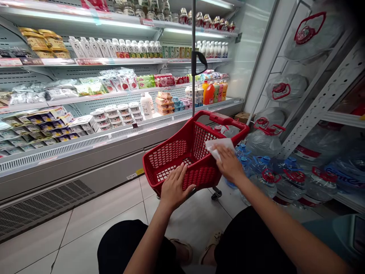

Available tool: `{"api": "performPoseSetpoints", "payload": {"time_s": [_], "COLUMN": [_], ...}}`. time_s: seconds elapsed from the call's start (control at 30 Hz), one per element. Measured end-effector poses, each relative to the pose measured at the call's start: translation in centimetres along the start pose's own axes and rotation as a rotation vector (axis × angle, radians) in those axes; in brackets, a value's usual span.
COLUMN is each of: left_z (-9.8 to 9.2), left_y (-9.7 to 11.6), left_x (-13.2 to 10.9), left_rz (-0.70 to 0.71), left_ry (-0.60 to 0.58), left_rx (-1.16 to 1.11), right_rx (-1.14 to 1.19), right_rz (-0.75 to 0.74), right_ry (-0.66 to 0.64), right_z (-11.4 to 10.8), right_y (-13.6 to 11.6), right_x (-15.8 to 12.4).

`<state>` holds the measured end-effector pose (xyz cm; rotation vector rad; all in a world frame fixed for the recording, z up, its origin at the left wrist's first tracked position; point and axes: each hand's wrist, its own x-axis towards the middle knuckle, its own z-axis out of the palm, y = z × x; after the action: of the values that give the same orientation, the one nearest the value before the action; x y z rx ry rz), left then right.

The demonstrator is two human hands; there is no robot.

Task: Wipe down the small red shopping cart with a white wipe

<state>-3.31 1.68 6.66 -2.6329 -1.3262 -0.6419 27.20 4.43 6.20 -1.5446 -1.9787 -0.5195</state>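
Note:
A small red plastic shopping cart (202, 167) with mesh walls stands on the floor before me, and I can see into its basket. My left hand (174, 186) lies on the near side rim, fingers stretched out and holding nothing. Farther right, my right hand (228, 163) has a white cloth (219, 144) under its fingers, pressed on the cart's upper rim by the handle end. Part of the cloth is covered by the fingers. A dark caster (216, 194) shows below the basket.
Behind the cart runs an open refrigerated case (119, 139) with dairy tubs, bottles and packs on its shelves. A glass door edge with a black handle (199, 62) rises beyond the cart. Large water jugs (265, 142) crowd the right side by a white rack (310, 118).

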Motion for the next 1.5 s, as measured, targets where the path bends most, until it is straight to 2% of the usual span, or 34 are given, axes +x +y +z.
{"api": "performPoseSetpoints", "payload": {"time_s": [0.1, 0.17, 0.23, 0.33, 0.43, 0.53, 0.67, 0.77, 0.87, 0.97, 1.07, 1.13, 1.23, 1.33, 1.43, 1.5], "left_z": [-1.1, -1.6, -1.9, -2.0, -2.1, -2.1, -1.6, -0.9, -0.2, -0.2, -0.7, -1.2, -1.5, -1.3, -0.8, -0.3], "left_y": [-2.5, -4.6, -6.4, -8.2, -8.7, -8.1, -5.9, -3.4, -0.3, 2.0, 1.9, 0.3, -3.2, -5.6, -6.0, -5.5], "left_x": [0.7, 0.9, 0.8, 0.3, -0.3, -0.8, -1.3, -1.6, -2.0, -2.5, -2.5, -2.3, -2.1, -2.1, -2.0, -1.9], "left_rz": [0.132, 0.137, 0.091, 0.020, -0.018, -0.050, -0.106, -0.171, -0.227, -0.193, -0.071, -0.033, -0.082, -0.109, -0.147, -0.174], "left_ry": [-0.080, -0.089, -0.086, -0.096, -0.113, -0.096, -0.030, 0.053, 0.125, 0.110, 0.032, 0.002, -0.009, -0.045, -0.042, -0.015], "left_rx": [-0.014, 0.011, 0.032, 0.026, 0.017, 0.040, 0.070, 0.093, 0.106, 0.080, 0.044, 0.046, 0.071, 0.079, 0.097, 0.112], "right_rx": [0.092, 0.167, 0.223, 0.249, 0.216, 0.152, 0.081, 0.067, 0.072, 0.122, 0.308, 0.388, 0.409, 0.319, 0.194, 0.140], "right_rz": [-0.105, -0.177, -0.246, -0.333, -0.368, -0.297, -0.138, -0.071, -0.053, -0.117, -0.258, -0.338, -0.367, -0.222, -0.123, -0.103], "right_ry": [-0.076, -0.103, -0.119, -0.143, -0.159, -0.136, -0.046, -0.008, -0.012, -0.050, -0.110, -0.155, -0.204, -0.184, -0.140, -0.122], "right_z": [1.5, 2.3, 2.7, 3.2, 3.4, 2.9, 1.6, 1.3, 2.1, 2.5, 1.6, 0.9, 0.6, 1.5, 2.8, 3.5], "right_y": [-5.7, -9.1, -11.3, -12.1, -10.3, -6.7, -0.9, 1.0, -1.2, -6.5, -11.4, -12.7, -11.0, -6.2, -1.5, 0.6], "right_x": [-0.9, -1.2, -1.0, 0.0, 1.2, 2.1, 3.2, 3.7, 3.0, 0.5, -2.4, -3.4, -2.8, -0.3, 2.5, 4.0]}}
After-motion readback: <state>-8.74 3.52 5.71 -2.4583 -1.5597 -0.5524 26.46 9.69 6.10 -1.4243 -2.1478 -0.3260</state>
